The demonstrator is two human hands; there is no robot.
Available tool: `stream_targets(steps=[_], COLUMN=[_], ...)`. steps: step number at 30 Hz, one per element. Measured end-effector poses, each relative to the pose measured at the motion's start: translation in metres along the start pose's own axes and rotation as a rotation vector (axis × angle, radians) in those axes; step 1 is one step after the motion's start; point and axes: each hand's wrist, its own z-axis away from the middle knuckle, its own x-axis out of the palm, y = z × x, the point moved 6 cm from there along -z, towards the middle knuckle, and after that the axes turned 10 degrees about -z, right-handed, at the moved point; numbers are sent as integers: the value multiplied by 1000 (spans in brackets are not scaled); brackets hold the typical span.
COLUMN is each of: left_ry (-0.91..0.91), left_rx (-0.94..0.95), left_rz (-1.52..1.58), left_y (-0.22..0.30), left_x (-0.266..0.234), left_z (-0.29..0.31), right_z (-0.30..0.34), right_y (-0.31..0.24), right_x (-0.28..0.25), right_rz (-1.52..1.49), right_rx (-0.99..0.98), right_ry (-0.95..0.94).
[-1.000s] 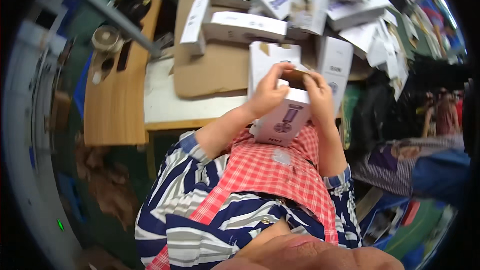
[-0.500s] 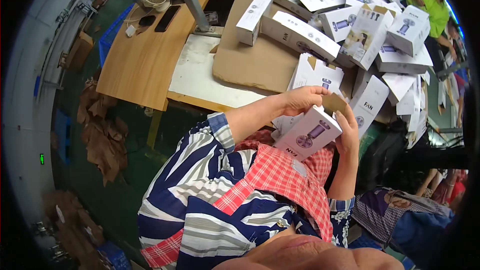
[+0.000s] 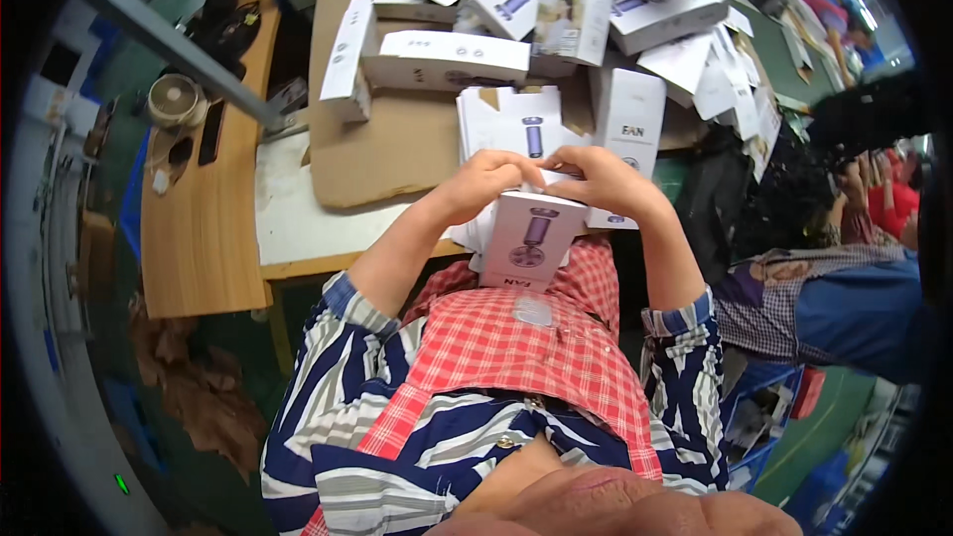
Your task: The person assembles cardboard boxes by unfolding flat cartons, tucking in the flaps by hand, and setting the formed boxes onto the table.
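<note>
A white carton (image 3: 534,243) with a picture of a purple handheld fan stands between my lap and the table edge. My left hand (image 3: 489,182) closes on the left of its far end, fingers bent over the top. From the other side, my right hand (image 3: 599,182) grips the same end, its fingers curled inward close to the left fingertips. The flap under the fingers is mostly hidden. Right behind my hands lies a stack of flat, unfolded cartons (image 3: 508,124). Beside my right hand, another white carton (image 3: 630,104) lies at the table edge.
Several formed cartons (image 3: 452,58) are piled on a brown cardboard sheet (image 3: 357,164) across the table. To the left, a wooden table (image 3: 199,248) holds a small fan (image 3: 177,99) and a phone (image 3: 210,132). A metal post (image 3: 184,45) rises there. A person (image 3: 844,308) sits at the right.
My view has turned, shifting the table leftward. The carton has gone from tilted to nearly straight. Its raised brown flap no longer shows, and my right hand has moved from its side to its far end.
</note>
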Motion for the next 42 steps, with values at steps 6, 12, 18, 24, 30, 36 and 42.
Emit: stream_targets(steps=[6,12,18,24,30,36,42], left_ry=[20,806,689,679,646,294,231], left_rx=[62,518,112,-125,-23,72,172], left_rz=[8,274,34,-428,-597,223,11], left_y=[4,49,-21,-93,-53,23,29], left_x=[-23,-113,-106,-92,-64,-45,-31], left_z=[12,39,17,-51,-23,22,17], right_z=[18,28,0,-56,-22,36,39], right_y=[-10,-32,35,92,66,6,-16], right_x=[7,-128,-58,24,30,16,30], right_rz=[38,-948,-318,95,235,-669,-575], right_rx=[-129,-518,-79,47,-85,-274,-424], right_ry=[-34,722,555,710,727,640,757])
